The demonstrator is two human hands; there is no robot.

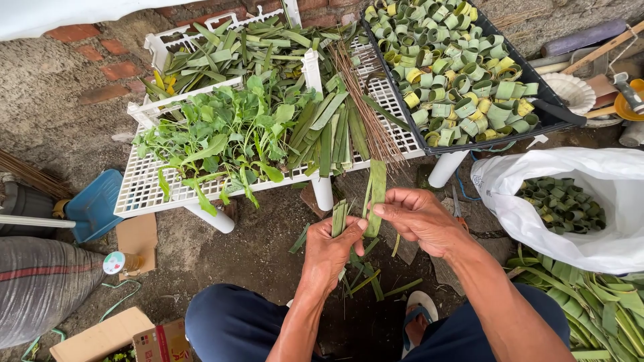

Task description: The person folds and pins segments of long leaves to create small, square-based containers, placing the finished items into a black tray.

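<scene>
A brown cardboard box [114, 338] with a red printed panel was noted at near left, and a white plastic bag [570, 201] of leaf rings at right. A bundle of cut leaf strips [339, 218] was gripped upright in the left hand [329, 255]. A long green leaf strip [376, 194] was pinched by the right hand [416, 218]. A white slatted rack [268, 134] and a black tray [463, 70] stood beyond.
</scene>
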